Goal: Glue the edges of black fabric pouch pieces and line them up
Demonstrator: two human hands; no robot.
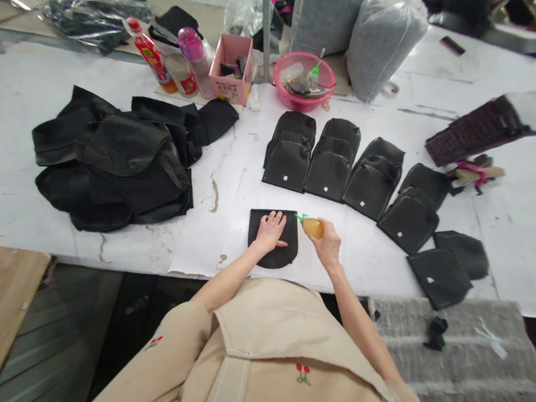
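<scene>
It's a wkshp: blk pcs (lots!) on long worktable.

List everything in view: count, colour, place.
Black piece: 1, black, front centre
Squeeze bottle: 1, amber, green tip, beside black piece
Black piece groups: 5, black, arc at right
Black pile: 1, black, left
Drink containers: 3, red, clear, pink-topped, back
Pink box: 1, pink, back centre
Basin: 1, pink, right of pink box
Filled bags: 2, grey, behind basin
Dark box-like item: 1, maroon, right
Tied bundle: 1, tan, right
Pole: 1, grey, back centre
Plastic wrapping: count unclear, clear, back left
Table: 1, white, across
Cloth: 1, grey, lower right
Board: 1, brown, lower left
Clothing: 1, beige, bottom centre
Left hand: 1, bare, flat on black piece
Right hand: 1, bare, holding squeeze bottle
</scene>
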